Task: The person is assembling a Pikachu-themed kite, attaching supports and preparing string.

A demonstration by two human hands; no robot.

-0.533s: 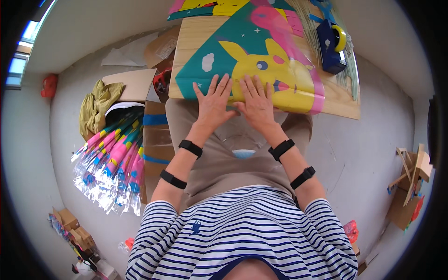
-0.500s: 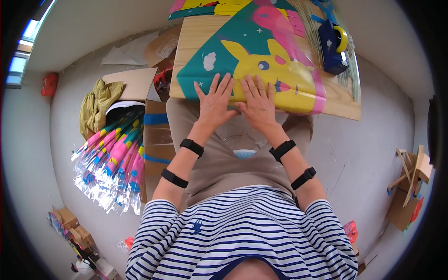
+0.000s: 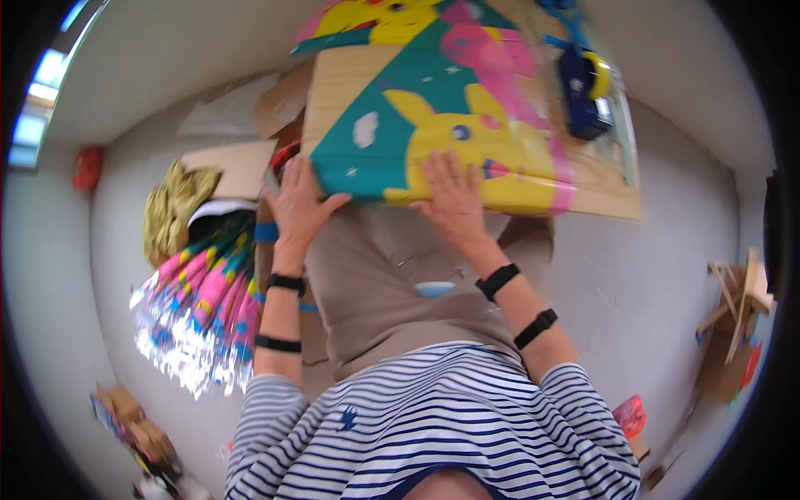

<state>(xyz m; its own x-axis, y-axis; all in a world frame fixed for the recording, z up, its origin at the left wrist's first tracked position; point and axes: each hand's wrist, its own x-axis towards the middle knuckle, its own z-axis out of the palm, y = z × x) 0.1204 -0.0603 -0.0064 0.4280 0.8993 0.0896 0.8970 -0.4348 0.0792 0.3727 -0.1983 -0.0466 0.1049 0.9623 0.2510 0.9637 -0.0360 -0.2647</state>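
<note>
Flat right hand [image 3: 454, 202] over part-hidden sheet [image 3: 479, 133]

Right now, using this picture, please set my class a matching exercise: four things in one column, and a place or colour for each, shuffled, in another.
Things:
1. Left hand
2. Tape dispenser
3. Right hand
4. Crumpled cloth

Places and colours:
A. Fingers over the yellow part of the printed sheet
B. Mustard-coloured, off to the person's left
C. By the near left corner of the sheet
D. Dark blue, toward the right side of the wooden board

Right pairs: 1-C, 2-D, 3-A, 4-B
</note>
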